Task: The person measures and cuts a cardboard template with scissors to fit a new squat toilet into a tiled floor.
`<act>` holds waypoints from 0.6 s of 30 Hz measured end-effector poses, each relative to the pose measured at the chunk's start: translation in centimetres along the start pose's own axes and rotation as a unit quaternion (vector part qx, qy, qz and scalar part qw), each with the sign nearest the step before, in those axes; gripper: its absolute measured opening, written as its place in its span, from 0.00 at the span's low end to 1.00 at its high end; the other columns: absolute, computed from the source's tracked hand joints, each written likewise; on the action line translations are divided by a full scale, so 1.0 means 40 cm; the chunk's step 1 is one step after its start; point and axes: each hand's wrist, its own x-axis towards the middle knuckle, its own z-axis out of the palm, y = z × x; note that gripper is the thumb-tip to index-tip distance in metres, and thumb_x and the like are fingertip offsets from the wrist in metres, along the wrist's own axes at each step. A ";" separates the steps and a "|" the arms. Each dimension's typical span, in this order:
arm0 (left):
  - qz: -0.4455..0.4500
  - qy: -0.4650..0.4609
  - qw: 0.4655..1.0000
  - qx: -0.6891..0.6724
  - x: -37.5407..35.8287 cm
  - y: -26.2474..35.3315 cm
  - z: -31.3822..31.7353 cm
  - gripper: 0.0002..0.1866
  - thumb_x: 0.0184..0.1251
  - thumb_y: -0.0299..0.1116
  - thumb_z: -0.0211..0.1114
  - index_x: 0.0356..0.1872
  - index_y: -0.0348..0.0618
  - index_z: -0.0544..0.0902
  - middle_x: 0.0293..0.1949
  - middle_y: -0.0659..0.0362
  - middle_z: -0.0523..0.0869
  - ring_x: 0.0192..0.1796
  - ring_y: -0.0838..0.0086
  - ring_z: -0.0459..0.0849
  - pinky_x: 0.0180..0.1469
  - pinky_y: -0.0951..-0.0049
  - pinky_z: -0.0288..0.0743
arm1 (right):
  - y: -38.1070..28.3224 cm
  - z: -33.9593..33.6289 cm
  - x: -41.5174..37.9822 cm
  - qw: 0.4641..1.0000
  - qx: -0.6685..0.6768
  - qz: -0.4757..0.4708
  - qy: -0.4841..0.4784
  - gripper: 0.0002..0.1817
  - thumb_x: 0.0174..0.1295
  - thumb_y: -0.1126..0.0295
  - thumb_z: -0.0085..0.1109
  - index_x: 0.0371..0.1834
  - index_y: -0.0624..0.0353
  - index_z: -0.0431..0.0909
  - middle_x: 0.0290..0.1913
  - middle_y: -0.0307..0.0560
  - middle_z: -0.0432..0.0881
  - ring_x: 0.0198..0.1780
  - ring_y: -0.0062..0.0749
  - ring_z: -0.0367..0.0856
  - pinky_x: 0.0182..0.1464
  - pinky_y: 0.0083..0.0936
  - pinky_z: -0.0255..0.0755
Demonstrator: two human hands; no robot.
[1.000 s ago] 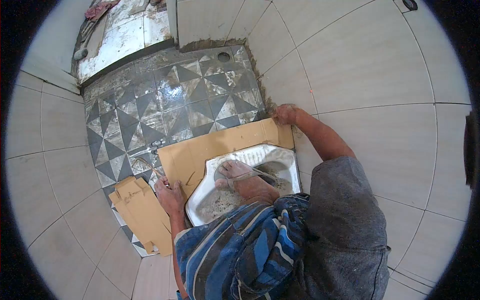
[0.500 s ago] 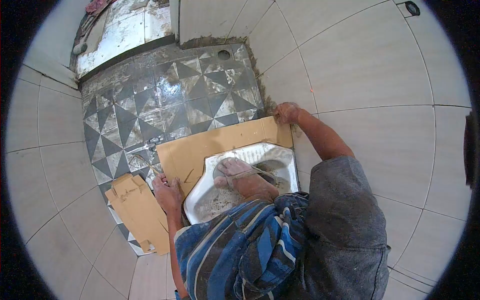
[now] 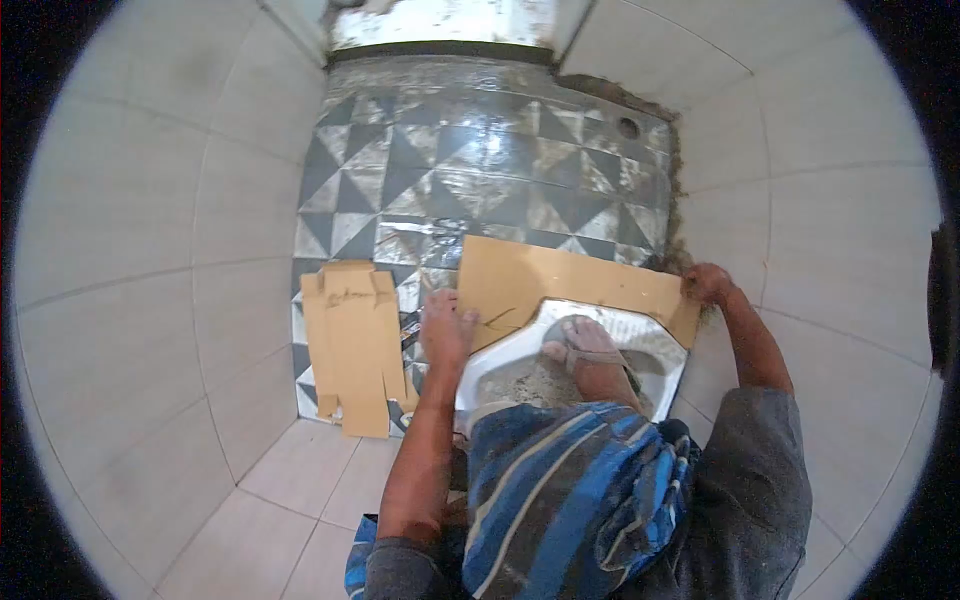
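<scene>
A brown cardboard sheet (image 3: 560, 267), cut along its near side, lies around the back and left of a white squat toilet pan (image 3: 497, 357). My left hand (image 3: 447, 328) rests at the sheet's left edge, fingers stretched over the floor and thumb near the cardboard. At the far right corner, beside the wall, my right hand (image 3: 708, 284) has its curled fingers on the sheet. A sandalled foot (image 3: 588, 345) stands in the dirty pan. Another cut cardboard piece (image 3: 352, 350) lies flat to the left of my left hand.
Grey-and-white patterned floor tiles (image 3: 480, 185) stretch ahead, smeared with dirt. A round drain hole (image 3: 628, 127) sits near the far right corner. Pale tiled walls (image 3: 130, 240) close in both sides, and a dark threshold (image 3: 450, 48) crosses the doorway.
The view has turned, so the floor, pan and cardboard appear farther right and straighter. Both hands stay at the same sheet; the left hand's fingers look more stretched out.
</scene>
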 end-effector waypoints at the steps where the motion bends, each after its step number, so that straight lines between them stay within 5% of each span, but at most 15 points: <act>1: -0.001 -0.017 1.000 0.004 0.001 0.000 -0.002 0.24 0.51 0.34 0.78 0.49 0.42 0.79 0.49 0.51 0.81 0.53 0.54 0.81 0.56 0.58 0.76 | -0.007 -0.026 -0.019 1.000 0.005 -0.010 -0.011 0.21 0.49 0.50 0.66 0.43 0.49 0.89 0.44 0.55 0.87 0.48 0.52 0.85 0.53 0.44 0.79; 3: -0.011 -0.025 1.000 0.006 -0.002 0.000 0.000 0.25 0.51 0.35 0.78 0.50 0.43 0.79 0.49 0.52 0.81 0.52 0.55 0.81 0.56 0.58 0.76 | 0.031 0.009 0.004 0.989 0.145 -0.030 -0.029 0.21 0.46 0.51 0.70 0.38 0.53 0.88 0.38 0.55 0.87 0.42 0.53 0.85 0.48 0.45 0.79; 6: -0.043 -0.025 0.999 -0.007 -0.004 -0.011 0.008 0.24 0.53 0.36 0.78 0.49 0.43 0.79 0.48 0.52 0.81 0.51 0.56 0.82 0.54 0.59 0.77 | -0.025 -0.036 -0.037 0.994 0.098 0.016 0.034 0.20 0.44 0.50 0.71 0.34 0.53 0.88 0.33 0.54 0.87 0.38 0.52 0.86 0.45 0.46 0.78; 13: -0.100 -0.074 0.992 -0.023 0.004 -0.021 -0.033 0.24 0.52 0.41 0.80 0.45 0.43 0.78 0.38 0.56 0.86 0.44 0.59 0.86 0.47 0.59 0.79 | -0.005 -0.018 -0.034 0.996 0.044 -0.070 0.017 0.27 0.45 0.44 0.74 0.35 0.57 0.87 0.32 0.56 0.86 0.38 0.51 0.86 0.45 0.44 0.78; 15: -0.113 -0.094 0.989 -0.011 0.014 -0.041 -0.028 0.25 0.51 0.42 0.81 0.45 0.43 0.78 0.35 0.56 0.86 0.42 0.60 0.87 0.46 0.59 0.79 | 0.008 0.006 -0.038 0.978 0.056 -0.138 0.147 0.29 0.46 0.43 0.75 0.39 0.59 0.87 0.37 0.56 0.87 0.42 0.51 0.86 0.48 0.42 0.79; 18: -0.090 -0.080 0.993 -0.017 0.025 -0.067 -0.029 0.25 0.48 0.44 0.83 0.41 0.42 0.79 0.32 0.56 0.87 0.38 0.60 0.87 0.43 0.59 0.80 | -0.001 -0.017 -0.034 0.989 0.122 -0.072 0.042 0.29 0.48 0.46 0.75 0.44 0.58 0.87 0.45 0.55 0.87 0.48 0.49 0.85 0.53 0.39 0.79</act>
